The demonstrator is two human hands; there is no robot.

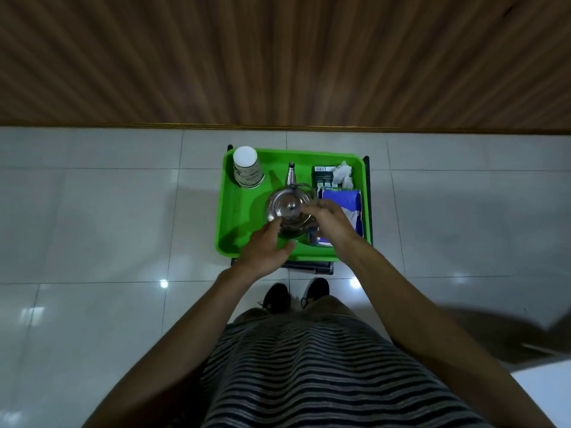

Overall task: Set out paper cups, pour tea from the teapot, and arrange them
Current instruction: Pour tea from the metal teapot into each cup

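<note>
A shiny steel teapot stands in the middle of a green tray, its spout pointing away from me. A stack of paper cups stands upside down in the tray's far left corner. My right hand reaches over the teapot's right side, fingers curled at the handle and lid. My left hand hovers at the teapot's near left side, fingers relaxed, their tips at the pot's base; whether they touch it is unclear.
On the tray's right side lie a dark box, white tea bags and a blue packet. The tray sits on a low black stand on a glossy tiled floor, close to a wood-panelled wall. My shoes stand just before it.
</note>
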